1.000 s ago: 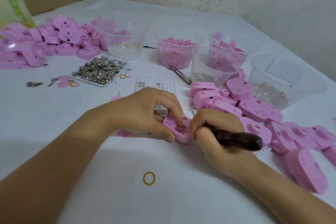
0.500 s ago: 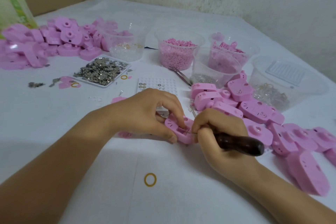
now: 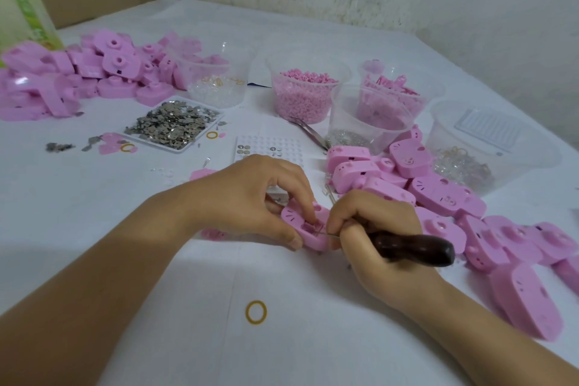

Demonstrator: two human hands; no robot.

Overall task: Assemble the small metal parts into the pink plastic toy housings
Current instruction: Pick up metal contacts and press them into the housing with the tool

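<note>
The pink housing [image 3: 305, 233] lies mid-surface, toward the near edge, with a rectangular recess [image 3: 310, 226] facing up. The left hand [image 3: 247, 197] pinches it: the thumb is curled along its near side and the forefinger tip is pressed down into the recess. A small metal part seems to sit there, though it is too small to be sure. The right hand [image 3: 376, 229] is wrapped round a dark wooden-handled awl [image 3: 413, 249], whose thin steel point [image 3: 327, 233] reaches into the recess from the right.

To seat the part well, I would keep the housing flat on the surface and hold the part down with the fingertip. The point should nudge it home in short, low pushes, since a slip would run straight into the forefinger.

A heap of housings [image 3: 438, 197] lies just beyond the right hand, toward the right edge. The tray [image 3: 180, 150] of loose metal parts [image 3: 172, 122] sits toward the far left. A yellow rubber band [image 3: 256, 312] lies near the near edge.
</note>
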